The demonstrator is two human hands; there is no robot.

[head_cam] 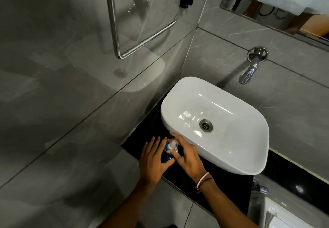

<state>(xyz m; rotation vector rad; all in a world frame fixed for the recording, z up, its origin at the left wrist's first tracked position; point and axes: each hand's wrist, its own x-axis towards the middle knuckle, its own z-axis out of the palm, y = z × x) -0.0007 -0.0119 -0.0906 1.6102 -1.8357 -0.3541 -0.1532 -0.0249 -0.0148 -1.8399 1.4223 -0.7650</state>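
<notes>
A blue soap bottle (166, 154) with a clear pump head (172, 146) stands on the black counter (222, 190), just left of the white basin (226, 154). My left hand (153, 162) cups the bottle's left side, fingers straight along it and thumb wrapped across its front. My right hand (189, 158) lies palm down on the bottle's right side, against the pump. Its fingers stretch out toward the basin's rim and its thumb touches the bottle. A string band sits on my right wrist.
A chrome wall tap (249, 71) juts out above the basin's far side. A chrome towel rail (142, 41) hangs on the grey tiled wall at left. A mirror (284, 5) is at top right. A small tap (260, 188) and a white fixture (284, 217) sit below the counter at right.
</notes>
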